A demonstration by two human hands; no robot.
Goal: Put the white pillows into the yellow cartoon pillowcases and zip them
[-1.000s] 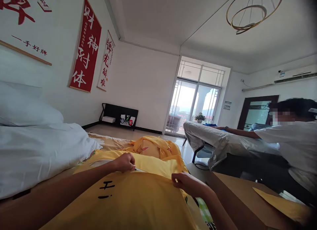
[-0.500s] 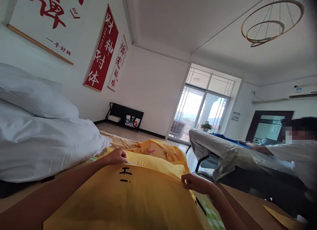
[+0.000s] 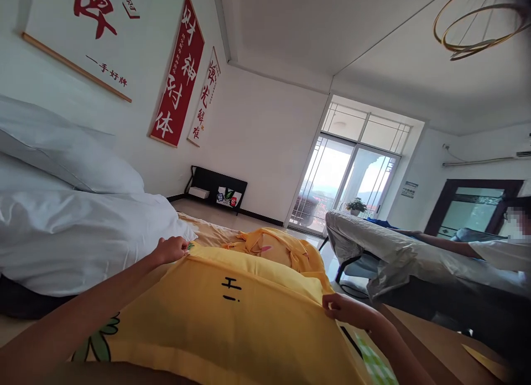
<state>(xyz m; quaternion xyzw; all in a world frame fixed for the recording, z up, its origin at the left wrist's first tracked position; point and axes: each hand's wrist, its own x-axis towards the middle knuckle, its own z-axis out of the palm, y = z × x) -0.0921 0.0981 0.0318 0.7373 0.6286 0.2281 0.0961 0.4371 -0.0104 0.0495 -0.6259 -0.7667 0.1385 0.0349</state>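
A yellow pillowcase (image 3: 265, 324) with "Hi!" printed in black lies spread before me, its far edge pulled taut between my hands. My left hand (image 3: 172, 249) is closed on its far left corner, close to the white bedding. On the far right side of the edge, my right hand (image 3: 350, 310) pinches the fabric between thumb and fingers. A green leaf print (image 3: 99, 341) shows at the lower left of the pillowcase. The case looks full, but what is inside is hidden. Beyond it lies a crumpled yellow cloth (image 3: 274, 249) with a pink mark.
White pillows and bedding (image 3: 78, 241) are heaped at the left. To the right, another person's arm (image 3: 448, 244) reaches over a table covered in plastic sheeting (image 3: 373, 244). A brown board (image 3: 435, 341) lies at the lower right. A black low shelf (image 3: 215, 188) stands by the far wall.
My left hand has moved left along the far edge to the corner, stretching the pillowcase wider. The leaf print has come into sight. My right hand keeps its pinch. The view has shifted slightly.
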